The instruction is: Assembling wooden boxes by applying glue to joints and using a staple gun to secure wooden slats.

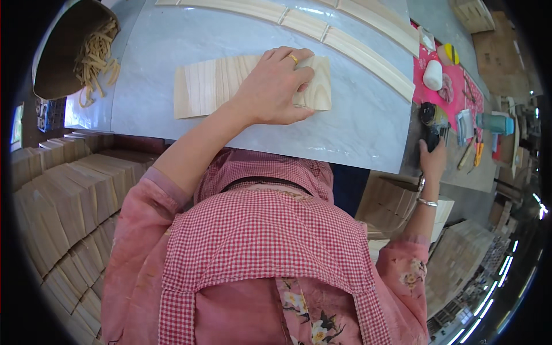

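A pale wooden board (198, 86) with visible grain lies flat on the grey marbled tabletop in front of me. My left hand (279, 89) rests over its right part, fingers bent near the far edge and thumb by the near edge, holding it. A ring is on one finger. Off the table's right side, my right hand (434, 158) is closed round the black handle of a hand tool (435, 117). This tool has a dark round end and a yellowish middle; its exact kind is unclear.
Long wooden strips (299, 24) lie across the table's far side. At the left, a brown container (57, 49) spills thin wood strips. Stacked wooden pieces (57, 201) stand lower left. A white bottle (432, 75), yellow tape roll (448, 54) and orange-handled tool (478, 154) lie right.
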The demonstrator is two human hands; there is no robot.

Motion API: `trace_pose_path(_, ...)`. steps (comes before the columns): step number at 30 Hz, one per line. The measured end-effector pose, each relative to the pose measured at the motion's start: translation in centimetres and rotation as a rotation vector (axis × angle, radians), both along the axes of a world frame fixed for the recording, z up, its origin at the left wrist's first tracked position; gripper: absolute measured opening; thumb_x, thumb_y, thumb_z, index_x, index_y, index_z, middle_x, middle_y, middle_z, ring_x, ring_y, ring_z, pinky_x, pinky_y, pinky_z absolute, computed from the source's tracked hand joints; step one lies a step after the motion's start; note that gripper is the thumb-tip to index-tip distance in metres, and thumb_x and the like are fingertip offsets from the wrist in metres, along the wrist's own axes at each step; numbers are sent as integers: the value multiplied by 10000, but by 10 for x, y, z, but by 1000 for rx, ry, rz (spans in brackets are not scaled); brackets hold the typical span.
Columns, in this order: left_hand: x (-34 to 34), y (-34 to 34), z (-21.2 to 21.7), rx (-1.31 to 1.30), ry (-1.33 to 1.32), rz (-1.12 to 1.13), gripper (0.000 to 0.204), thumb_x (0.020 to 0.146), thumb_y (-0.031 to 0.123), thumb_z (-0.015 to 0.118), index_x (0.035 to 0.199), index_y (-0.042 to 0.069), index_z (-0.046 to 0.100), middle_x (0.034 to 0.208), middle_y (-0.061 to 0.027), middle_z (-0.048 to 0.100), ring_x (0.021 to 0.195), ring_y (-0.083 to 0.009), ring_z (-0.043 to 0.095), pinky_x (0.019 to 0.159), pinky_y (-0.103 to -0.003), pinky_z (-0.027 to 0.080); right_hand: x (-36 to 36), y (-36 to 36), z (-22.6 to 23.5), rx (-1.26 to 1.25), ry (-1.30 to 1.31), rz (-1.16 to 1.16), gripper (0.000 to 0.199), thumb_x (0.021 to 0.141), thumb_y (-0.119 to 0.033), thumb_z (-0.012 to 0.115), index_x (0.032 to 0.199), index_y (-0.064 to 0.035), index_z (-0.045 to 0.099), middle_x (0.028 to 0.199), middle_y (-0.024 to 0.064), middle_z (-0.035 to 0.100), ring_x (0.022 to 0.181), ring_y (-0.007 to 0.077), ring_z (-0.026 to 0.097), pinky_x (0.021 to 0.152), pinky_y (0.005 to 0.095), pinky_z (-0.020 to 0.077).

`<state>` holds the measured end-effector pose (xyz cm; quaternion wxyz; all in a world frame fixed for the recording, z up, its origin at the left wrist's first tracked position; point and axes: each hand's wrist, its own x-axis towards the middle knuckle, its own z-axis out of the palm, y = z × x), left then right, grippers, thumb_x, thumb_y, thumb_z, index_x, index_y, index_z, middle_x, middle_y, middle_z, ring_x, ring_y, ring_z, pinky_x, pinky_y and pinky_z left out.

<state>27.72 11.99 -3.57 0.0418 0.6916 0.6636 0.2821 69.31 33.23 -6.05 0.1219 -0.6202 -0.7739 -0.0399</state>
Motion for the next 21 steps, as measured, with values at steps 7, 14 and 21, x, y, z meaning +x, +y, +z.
trace_pose_path(7,1,0,-7,26,-25,-5,340,707,329,800,821,91,585,1418,-138,542,1282,-340,481,1118,-431,360,36,57,-7,-143,-80,75,416,846,-252,744,1120,30,609,918,212,692,719,363,672,715,444,562)
trace_pose_path(14,1,0,-13,55,-36,35,354,714,339,776,903,65,656,1389,-148,562,1259,-337,495,1125,-429,352,-54,-18,111,-490,275,-198,297,865,-191,754,1050,9,635,726,91,644,485,195,571,471,316,479)
trace_pose_path(21,0,-1,-12,64,-35,42,387,708,324,768,961,44,686,1369,-172,582,1256,-333,502,1137,-440,348,-161,-163,166,-639,548,39,196,893,-138,783,967,1,667,657,26,609,438,102,501,398,230,396)
